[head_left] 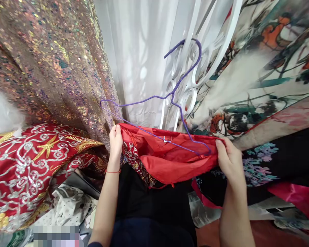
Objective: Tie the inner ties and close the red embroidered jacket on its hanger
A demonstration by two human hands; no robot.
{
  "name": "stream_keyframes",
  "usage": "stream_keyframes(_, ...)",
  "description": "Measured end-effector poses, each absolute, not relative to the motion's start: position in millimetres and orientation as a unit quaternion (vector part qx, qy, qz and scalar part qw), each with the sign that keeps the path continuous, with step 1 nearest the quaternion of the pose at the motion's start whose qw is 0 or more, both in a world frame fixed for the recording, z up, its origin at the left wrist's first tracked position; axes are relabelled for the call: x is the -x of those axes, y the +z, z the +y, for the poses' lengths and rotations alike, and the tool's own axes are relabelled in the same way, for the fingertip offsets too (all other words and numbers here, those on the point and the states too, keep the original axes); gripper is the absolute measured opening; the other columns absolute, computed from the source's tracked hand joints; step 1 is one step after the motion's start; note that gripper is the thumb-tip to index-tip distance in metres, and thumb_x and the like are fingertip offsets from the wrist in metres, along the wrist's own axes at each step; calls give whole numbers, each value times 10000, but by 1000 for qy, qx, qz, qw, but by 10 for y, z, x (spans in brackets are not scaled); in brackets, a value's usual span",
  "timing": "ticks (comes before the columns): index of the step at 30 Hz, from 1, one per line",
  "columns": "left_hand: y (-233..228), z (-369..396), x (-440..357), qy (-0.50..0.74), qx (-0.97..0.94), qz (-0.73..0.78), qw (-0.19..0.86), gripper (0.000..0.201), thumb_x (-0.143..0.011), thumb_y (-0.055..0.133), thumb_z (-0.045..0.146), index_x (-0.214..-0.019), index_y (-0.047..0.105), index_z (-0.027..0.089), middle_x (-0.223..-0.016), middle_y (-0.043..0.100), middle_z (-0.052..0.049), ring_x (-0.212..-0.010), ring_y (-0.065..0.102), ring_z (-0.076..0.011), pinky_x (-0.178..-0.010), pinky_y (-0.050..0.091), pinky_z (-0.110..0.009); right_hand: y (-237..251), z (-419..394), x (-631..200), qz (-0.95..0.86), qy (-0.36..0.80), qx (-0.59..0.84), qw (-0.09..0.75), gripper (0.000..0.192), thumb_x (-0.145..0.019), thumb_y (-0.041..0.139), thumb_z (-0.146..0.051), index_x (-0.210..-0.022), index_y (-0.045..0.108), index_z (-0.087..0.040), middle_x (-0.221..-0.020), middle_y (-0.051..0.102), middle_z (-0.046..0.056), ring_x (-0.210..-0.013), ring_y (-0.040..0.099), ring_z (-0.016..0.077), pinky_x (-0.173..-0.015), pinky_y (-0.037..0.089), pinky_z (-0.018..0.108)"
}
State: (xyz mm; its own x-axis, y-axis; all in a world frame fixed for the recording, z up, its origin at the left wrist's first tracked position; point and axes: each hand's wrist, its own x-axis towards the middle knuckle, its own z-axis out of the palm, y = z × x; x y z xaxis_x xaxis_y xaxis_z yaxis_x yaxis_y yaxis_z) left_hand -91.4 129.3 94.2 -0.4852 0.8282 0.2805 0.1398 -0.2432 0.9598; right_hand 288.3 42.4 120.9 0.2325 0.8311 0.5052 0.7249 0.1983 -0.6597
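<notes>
A: Where is the red-lined garment [170, 169]?
B: In front of the person's middle, stretched between both hands with its mouth facing up. The left hand [115, 137] is pinched on the left corner of the rim; the right hand [230, 156] is clamped on the right corner, thumb on the near side.
A: And the purple wire hanger [172, 93]?
B: Across that mouth, on a slant. Its long axis drops from upper left to lower right, while the garment's far edge slopes much less.
A: So its two ends sit differently?
B: Yes. The right end lies within the mouth, against the red lining, near the right hand. The left end is outside, past the left corner, beyond and a little outward of the left hand, in front of the sequinned fabric [67, 58].
A: Which hand is nearer to its end?
B: The right. There's a plain gap at the left one.
A: Is anything holding the hanger?
B: Neither hand visibly grips it. Its hook overlaps the white scrollwork rack [193, 20], but I can't tell whether it hangs there.
</notes>
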Motion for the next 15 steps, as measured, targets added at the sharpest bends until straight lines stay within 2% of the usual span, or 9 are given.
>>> stream_keyframes(3,948,1183,921,630,-479,597,128,226,-971,426,351,-845,538,201,-779,560,-11,-747,528,-157,-770,442,-263,969,208,-3011,-654,124,585,463,266,-911,487,-476,-976,546,-225,-886,601,45,-824,604,210,-756,500,310)
stream_keyframes(5,990,1154,968,604,-476,638,46,196,-977,403,313,-904,545,199,-847,604,-45,-799,567,-181,-829,453,-301,863,4,-3081,-718,177,526,419,390,-835,587,-432,-1148,529,-207,-1117,595,96,-1075,614,243,-922,512,324)
stream_keyframes(7,1042,1124,1010,571,-479,666,14,207,-979,363,271,-967,552,189,-903,635,-84,-840,609,-210,-872,469,-346,787,-174,-3084,-755,205,505,365,548,-781,647,-356,-1275,484,-184,-1261,553,131,-1209,585,254,-1021,487,327)
stream_keyframes(10,1112,895,951,493,-548,676,-1,267,-937,352,198,-1094,565,158,-1049,652,-150,-1033,637,-267,-972,474,-418,653,-279,-2908,-742,251,525,335,556,-783,672,-311,-1297,500,-187,-1250,599,130,-1152,636,235,-1001,519,330)
stream_keyframes(13,1080,333,620,390,-643,658,-39,418,-887,435,211,-1287,522,121,-1330,569,-211,-1345,481,-342,-1132,364,-542,473,-178,-2555,-681,332,534,375,408,-746,702,-366,-1110,623,-199,-1061,713,90,-990,698,242,-899,581,366)
stream_keyframes(15,954,-87,275,351,-711,608,-40,589,-895,508,339,-1423,412,96,-1470,479,-239,-1437,388,-369,-1177,290,-601,384,-68,-2266,-631,354,543,425,335,-683,728,-375,-964,656,-206,-932,748,72,-882,715,253,-859,598,399)
